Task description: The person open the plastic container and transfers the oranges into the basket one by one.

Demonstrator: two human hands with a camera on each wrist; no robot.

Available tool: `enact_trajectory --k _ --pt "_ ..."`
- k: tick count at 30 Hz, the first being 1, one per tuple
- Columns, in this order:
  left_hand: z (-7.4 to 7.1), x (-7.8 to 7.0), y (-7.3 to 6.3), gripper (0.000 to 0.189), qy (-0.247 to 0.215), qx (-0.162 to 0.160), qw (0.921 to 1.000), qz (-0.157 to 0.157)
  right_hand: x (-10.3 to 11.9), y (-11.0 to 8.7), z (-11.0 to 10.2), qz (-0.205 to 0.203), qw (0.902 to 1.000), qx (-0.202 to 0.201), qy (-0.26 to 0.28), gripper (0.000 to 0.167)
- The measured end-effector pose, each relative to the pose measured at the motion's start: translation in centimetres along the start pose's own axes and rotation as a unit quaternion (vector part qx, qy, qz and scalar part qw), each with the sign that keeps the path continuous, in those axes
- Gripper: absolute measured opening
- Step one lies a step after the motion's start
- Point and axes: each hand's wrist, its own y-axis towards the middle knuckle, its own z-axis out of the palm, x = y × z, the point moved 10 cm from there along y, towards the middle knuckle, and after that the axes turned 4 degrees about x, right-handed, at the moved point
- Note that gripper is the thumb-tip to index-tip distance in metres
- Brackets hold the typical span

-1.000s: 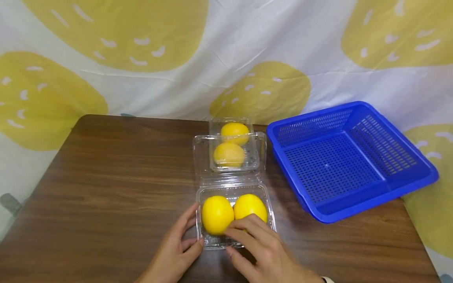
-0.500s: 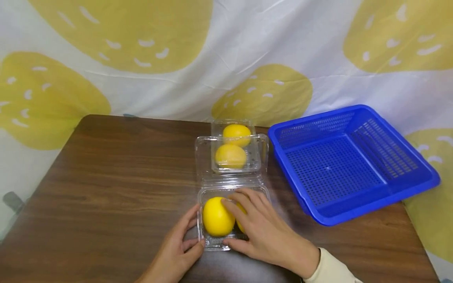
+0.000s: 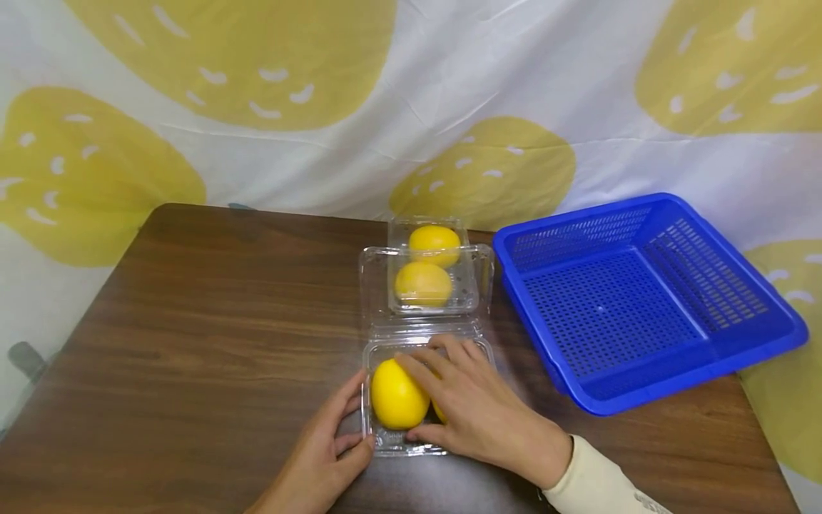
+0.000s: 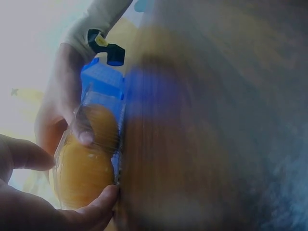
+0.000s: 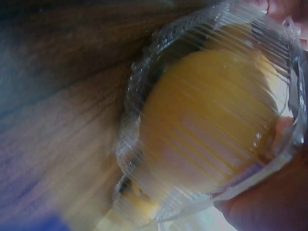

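A clear plastic clamshell box [image 3: 393, 450] stands at the table's near middle, its lid [image 3: 375, 293] tipped up and back. Two round yellow fruits lie side by side in it. The left fruit [image 3: 397, 400] is in plain sight; the right fruit [image 3: 439, 410] is mostly hidden under my right hand [image 3: 481, 403]. That hand's fingers curve over the right fruit, thumb at the near side. With thumb and fingers spread round its left wall, my left hand [image 3: 327, 442] holds the box. In the right wrist view, a yellow fruit [image 5: 207, 115] shows through the box's ribbed wall.
Behind the raised lid sits another clear box [image 3: 467, 296] with two yellow fruits [image 3: 434, 244]. A blue perforated basket [image 3: 600, 310] is at the right. Brown wood table [image 3: 225, 343] extends left, backed by a patterned curtain [image 3: 308, 164].
My right hand has moved from the near edge of the right fruit to over it, its fingers now covering most of it. The left hand keeps its place; the view shifts slightly.
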Motion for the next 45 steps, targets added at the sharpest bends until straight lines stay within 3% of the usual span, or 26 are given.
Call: enact_trajectory --k 10,18,29,39,45 --pt "0.3 -0.5 0.1 0.086 0.022 0.029 0.9991 0.020 0.3 0.1 -0.1 -0.004 0.9992 -0.031 0.024 0.092" --pt "0.7 -0.4 0.2 0.086 0.035 0.050 0.9980 0.012 0.3 0.0 -0.8 -0.009 0.9971 -0.064 0.040 0.091" --pt "0.6 -0.5 0.2 0.086 0.043 0.048 0.9979 0.007 1.0 -0.6 -3.4 -0.030 0.9912 -0.119 0.051 0.094" --pt "0.5 -0.9 0.0 0.084 0.045 0.040 0.9960 0.067 0.5 -1.6 -6.7 -0.039 0.9877 -0.147 0.035 0.089" --pt "0.5 -0.9 0.0 0.085 0.039 0.039 0.9966 0.062 -0.5 -1.9 -7.5 -0.028 0.9893 -0.141 0.022 0.091"
